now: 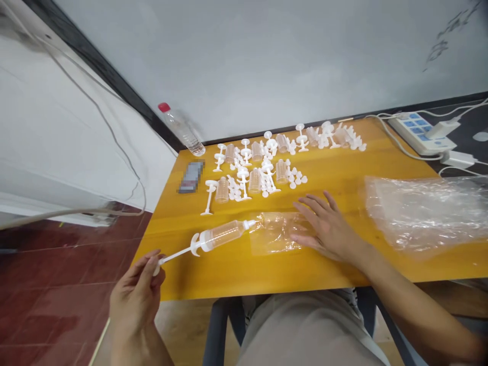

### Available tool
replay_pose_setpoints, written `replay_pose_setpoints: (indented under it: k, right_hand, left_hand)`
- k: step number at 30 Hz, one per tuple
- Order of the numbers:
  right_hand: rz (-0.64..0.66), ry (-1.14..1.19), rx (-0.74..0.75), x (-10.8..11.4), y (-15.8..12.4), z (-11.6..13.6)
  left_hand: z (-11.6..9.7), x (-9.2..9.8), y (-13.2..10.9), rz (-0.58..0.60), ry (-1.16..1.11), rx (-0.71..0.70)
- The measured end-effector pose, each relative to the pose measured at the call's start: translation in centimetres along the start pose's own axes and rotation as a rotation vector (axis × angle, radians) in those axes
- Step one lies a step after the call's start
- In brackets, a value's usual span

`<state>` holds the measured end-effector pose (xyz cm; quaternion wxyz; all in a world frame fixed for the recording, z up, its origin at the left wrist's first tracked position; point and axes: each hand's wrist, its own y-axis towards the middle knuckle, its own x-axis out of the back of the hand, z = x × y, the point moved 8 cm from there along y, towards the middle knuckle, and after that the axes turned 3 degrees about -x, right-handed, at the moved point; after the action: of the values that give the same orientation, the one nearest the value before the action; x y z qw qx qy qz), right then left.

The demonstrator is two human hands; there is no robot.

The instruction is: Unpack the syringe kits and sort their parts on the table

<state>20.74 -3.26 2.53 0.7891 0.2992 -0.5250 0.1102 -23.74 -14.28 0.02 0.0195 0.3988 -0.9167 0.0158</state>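
Note:
My left hand pinches the plunger end of a large plastic syringe near the table's front left edge. The syringe lies slanted, its white nozzle pointing right and touching or overlapping the left side of a clear plastic bag. My right hand has its fingers spread over the right side of that bag, palm down. Beyond the hands stand two rows of syringe parts: clear barrels, white plungers and small white pieces.
A bottle with a red cap stands at the back left, beside a blurred phone-like object. Large clear bags lie on the yellow table at right. A power strip with cables sits at the back right. A whiteboard rises behind.

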Motion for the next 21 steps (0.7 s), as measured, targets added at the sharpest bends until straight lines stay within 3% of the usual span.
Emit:
replay_pose_setpoints:
  k: [3,5,7,10,14,17,19,21]
  right_hand:
    - [0.014,0.123,-0.016,0.4,1.2,1.2]
    - [0.015,0.303,-0.082,0.6,2.0,1.8]
    - [0.014,0.499,-0.221,0.4,2.8,1.9]
    - [0.020,0.681,-0.466,-0.3,3.2,1.3]
    - [-0.010,0.779,-0.689,-0.7,2.2,-0.7]
    - [-0.017,0.785,-0.787,-1.0,1.2,-2.4]
    - [-0.010,0.760,-0.813,-1.3,0.6,-3.1]
    - [-0.049,0.716,-0.778,-1.0,0.6,-3.3]
  left_hand:
    - [0.3,0.7,-0.5,-0.063,-0.060,0.006]
    - [0.9,-0.6,-1.2,-0.037,-0.105,0.044]
    - [1.5,-3.6,-2.3,0.055,-0.147,0.101]
    - [1.2,-9.6,-4.5,0.274,-0.163,0.124]
    - [-2.0,-16.3,-7.8,0.604,-0.003,-0.051]
    - [-4.4,-20.2,-10.7,0.839,0.106,-0.195]
    - [-5.2,-21.9,-11.9,0.879,0.147,-0.265]
    - [-4.7,-23.1,-12.1,0.868,0.168,-0.217]
